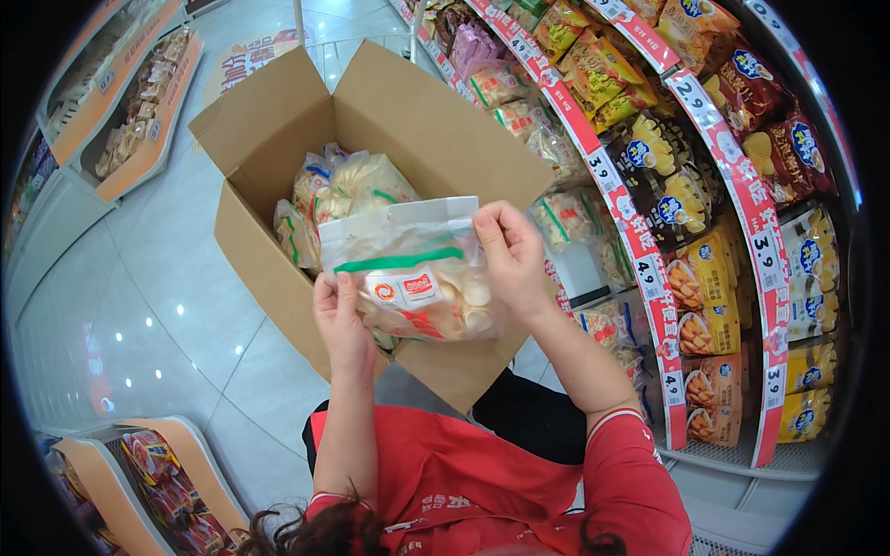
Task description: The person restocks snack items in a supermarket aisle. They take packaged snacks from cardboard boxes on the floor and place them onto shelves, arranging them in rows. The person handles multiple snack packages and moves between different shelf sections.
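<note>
Between my two hands I hold a clear snack bag [454, 296] with a green strip across it and pale, chip-like pieces inside. My left hand [343, 320] pinches its left edge, thumb on the front. At the upper right corner my right hand [510, 255] grips the bag between thumb and fingers. Behind and below it stands an open cardboard box [426, 130] with its flaps spread. Several similar bags [357, 185] lie inside the box; the held bag hides part of them.
On the right, curved shelves with red price strips [640, 232] carry many snack packets [700, 269]. Similar clear bags [561, 218] lie on the shelf beside the box. At left are orange-edged display racks [148, 120], and another rack [176, 473] stands lower left on the tiled floor [176, 315].
</note>
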Available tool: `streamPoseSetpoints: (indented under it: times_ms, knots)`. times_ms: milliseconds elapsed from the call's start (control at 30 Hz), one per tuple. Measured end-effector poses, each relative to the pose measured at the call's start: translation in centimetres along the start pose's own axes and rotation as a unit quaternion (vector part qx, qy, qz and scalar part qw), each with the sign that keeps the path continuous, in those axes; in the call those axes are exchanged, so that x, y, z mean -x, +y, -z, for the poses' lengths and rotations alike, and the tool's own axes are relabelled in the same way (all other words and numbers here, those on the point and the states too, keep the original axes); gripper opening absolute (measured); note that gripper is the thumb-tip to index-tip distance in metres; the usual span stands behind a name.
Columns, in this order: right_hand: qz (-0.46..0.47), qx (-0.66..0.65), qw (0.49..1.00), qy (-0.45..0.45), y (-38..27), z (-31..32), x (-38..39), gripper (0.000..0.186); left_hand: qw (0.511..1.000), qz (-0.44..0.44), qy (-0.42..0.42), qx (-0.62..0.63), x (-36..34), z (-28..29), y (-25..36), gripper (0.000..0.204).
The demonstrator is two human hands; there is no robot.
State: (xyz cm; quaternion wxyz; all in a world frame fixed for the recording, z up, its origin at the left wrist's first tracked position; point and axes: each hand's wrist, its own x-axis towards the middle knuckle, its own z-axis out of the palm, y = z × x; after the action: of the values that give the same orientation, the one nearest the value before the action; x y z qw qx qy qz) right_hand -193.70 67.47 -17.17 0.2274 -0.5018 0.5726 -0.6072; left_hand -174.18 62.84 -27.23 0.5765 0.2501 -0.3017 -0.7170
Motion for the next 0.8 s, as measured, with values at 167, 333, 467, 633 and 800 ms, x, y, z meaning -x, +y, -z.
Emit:
streamPoseSetpoints:
  times_ms: [167,333,467,633,800]
  knots:
    - [-0.164,-0.150,0.975,-0.013,2.0,2.8,-2.2,0.018,0.977,-0.003,0.072,0.201,-0.5,8.1,3.7,0.027]
    - [-0.162,0.142,0.974,-0.075,11.7,1.9,-5.3,0.026,0.926,0.088,0.267,0.252,2.4,14.2,3.1,0.042]
    - [0.040,0.427,0.900,-0.078,20.7,-2.8,-7.4,0.030,0.959,0.026,0.038,0.278,3.4,15.7,1.3,0.022]
    - [-0.070,0.374,0.923,-0.061,25.5,-5.9,-10.2,0.017,0.899,0.086,-0.049,0.427,3.7,16.0,2.0,0.017]
    - [-0.056,0.137,0.986,-0.082,20.8,-3.2,-14.4,0.020,0.893,0.104,-0.044,0.435,4.1,16.2,2.0,0.015]
